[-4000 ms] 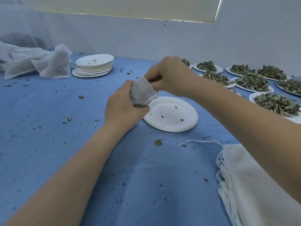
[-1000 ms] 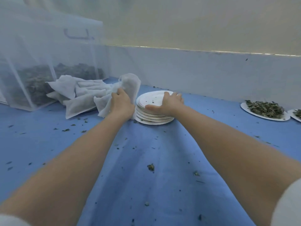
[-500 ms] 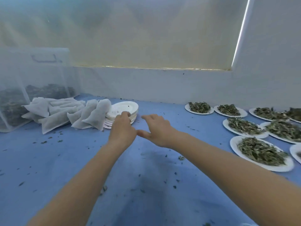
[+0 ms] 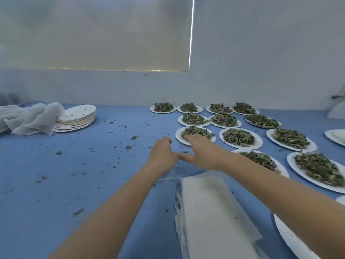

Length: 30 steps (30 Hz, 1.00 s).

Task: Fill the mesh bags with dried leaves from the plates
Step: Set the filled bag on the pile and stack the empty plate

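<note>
Several white paper plates heaped with dried green leaves cover the right side of the blue table. My right hand stretches out with straight fingers over the near edge of the closest plate of leaves, thumb spread to the left. My left hand hovers just left of it with loosely curled fingers and holds nothing. A flat pile of empty white mesh bags with drawstrings lies beneath my forearms. Filled mesh bags lie heaped at the far left.
A stack of emptied paper plates stands beside the filled bags. Leaf crumbs are scattered over the blue table cover. A bare plate sits at the near right edge. A wall and window blind close off the back.
Both hands have left the stack of emptied plates and the filled bags at the left and swung right, over to the plates of leaves. The view has turned right with them.
</note>
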### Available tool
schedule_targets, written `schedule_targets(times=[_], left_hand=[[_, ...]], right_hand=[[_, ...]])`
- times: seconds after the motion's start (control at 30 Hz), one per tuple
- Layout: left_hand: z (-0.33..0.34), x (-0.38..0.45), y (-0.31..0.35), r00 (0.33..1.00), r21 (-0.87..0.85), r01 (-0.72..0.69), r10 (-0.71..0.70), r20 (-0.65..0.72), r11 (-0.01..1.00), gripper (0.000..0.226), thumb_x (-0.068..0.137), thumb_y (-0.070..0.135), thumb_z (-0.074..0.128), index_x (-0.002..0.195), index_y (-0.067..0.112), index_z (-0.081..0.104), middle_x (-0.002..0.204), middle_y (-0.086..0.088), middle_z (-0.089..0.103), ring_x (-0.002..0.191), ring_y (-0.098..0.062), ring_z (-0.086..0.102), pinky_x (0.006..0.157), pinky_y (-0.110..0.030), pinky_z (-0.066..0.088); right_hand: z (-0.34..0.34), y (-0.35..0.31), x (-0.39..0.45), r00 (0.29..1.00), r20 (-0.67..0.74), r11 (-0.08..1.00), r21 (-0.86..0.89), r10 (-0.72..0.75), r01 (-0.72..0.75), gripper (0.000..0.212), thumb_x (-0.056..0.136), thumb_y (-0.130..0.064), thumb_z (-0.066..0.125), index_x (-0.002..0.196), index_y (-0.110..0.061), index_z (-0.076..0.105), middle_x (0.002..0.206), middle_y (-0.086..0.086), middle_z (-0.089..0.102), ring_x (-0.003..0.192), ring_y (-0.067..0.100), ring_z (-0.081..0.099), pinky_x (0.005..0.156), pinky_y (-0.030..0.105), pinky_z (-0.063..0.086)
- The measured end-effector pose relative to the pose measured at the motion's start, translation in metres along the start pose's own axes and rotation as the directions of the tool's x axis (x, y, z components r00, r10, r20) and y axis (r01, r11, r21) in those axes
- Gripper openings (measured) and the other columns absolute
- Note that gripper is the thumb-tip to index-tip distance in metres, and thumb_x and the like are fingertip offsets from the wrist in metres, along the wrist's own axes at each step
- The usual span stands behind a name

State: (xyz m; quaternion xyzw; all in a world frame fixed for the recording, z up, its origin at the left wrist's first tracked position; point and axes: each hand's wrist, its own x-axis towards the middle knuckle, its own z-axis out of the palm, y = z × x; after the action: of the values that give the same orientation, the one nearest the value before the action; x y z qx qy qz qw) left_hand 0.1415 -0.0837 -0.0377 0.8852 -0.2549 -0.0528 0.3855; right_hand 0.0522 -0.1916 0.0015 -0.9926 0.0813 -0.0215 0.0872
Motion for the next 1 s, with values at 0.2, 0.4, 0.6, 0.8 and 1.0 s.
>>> schedule_targets(times=[0.2,0.4,0.6,0.8,1.0], left_hand=[[0.043,0.030,0.019,0.999,0.089,0.045,-0.047,0.019,0.995,0.044,0.085,0.016,0.057,0.124,0.006,0.040,0.130,-0.015,0.042,0.115,-0.029,0.045,0.083,-0.031,0.038],[0.051,0.077,0.031,0.994,0.158,0.107,-0.106,-0.015,0.982,0.043,0.089,0.015,0.049,0.127,0.001,0.035,0.131,-0.018,0.040,0.120,-0.037,0.038,0.095,-0.040,0.036],[0.053,0.101,0.028,0.980,0.134,0.190,-0.197,0.042,0.973,0.041,0.089,0.010,0.040,0.128,0.004,0.029,0.125,-0.019,0.045,0.120,-0.036,0.033,0.086,-0.036,0.033],[0.038,0.094,0.022,0.981,0.027,0.193,-0.194,0.023,0.981,0.036,0.088,0.008,0.040,0.123,0.002,0.034,0.122,-0.018,0.046,0.117,-0.035,0.040,0.084,-0.038,0.038],[-0.012,0.059,-0.007,0.973,-0.035,0.197,-0.200,-0.113,0.980,0.037,0.089,0.006,0.041,0.125,0.003,0.034,0.113,-0.014,0.048,0.100,-0.029,0.046,0.068,-0.033,0.038]], right_hand=[[0.007,0.054,0.016,0.979,0.071,0.981,0.016,0.193,-0.195,0.064,0.089,-0.052,0.053,0.126,-0.001,0.044,0.128,0.017,0.048,0.112,0.028,0.048,0.087,0.035,0.043],[0.009,0.081,0.061,0.953,0.108,0.958,-0.072,0.285,-0.278,0.071,0.084,-0.067,0.045,0.102,0.000,0.057,0.130,0.020,0.040,0.119,0.029,0.038,0.085,0.035,0.038],[0.021,0.092,0.088,0.913,0.163,0.927,-0.032,0.373,-0.373,0.096,0.069,-0.079,0.052,0.123,0.000,0.046,0.138,0.015,0.035,0.122,0.034,0.036,0.087,0.036,0.036],[0.022,0.083,0.092,0.909,0.087,0.912,0.014,0.407,-0.409,0.124,0.061,-0.078,0.062,0.143,0.003,0.017,0.145,0.017,0.033,0.128,0.037,0.034,0.101,0.042,0.032],[0.014,0.017,0.093,0.930,0.037,0.923,0.112,0.366,-0.367,0.136,0.054,-0.072,0.073,0.148,-0.006,0.000,0.144,0.020,0.033,0.135,0.038,0.021,0.102,0.045,0.034]])
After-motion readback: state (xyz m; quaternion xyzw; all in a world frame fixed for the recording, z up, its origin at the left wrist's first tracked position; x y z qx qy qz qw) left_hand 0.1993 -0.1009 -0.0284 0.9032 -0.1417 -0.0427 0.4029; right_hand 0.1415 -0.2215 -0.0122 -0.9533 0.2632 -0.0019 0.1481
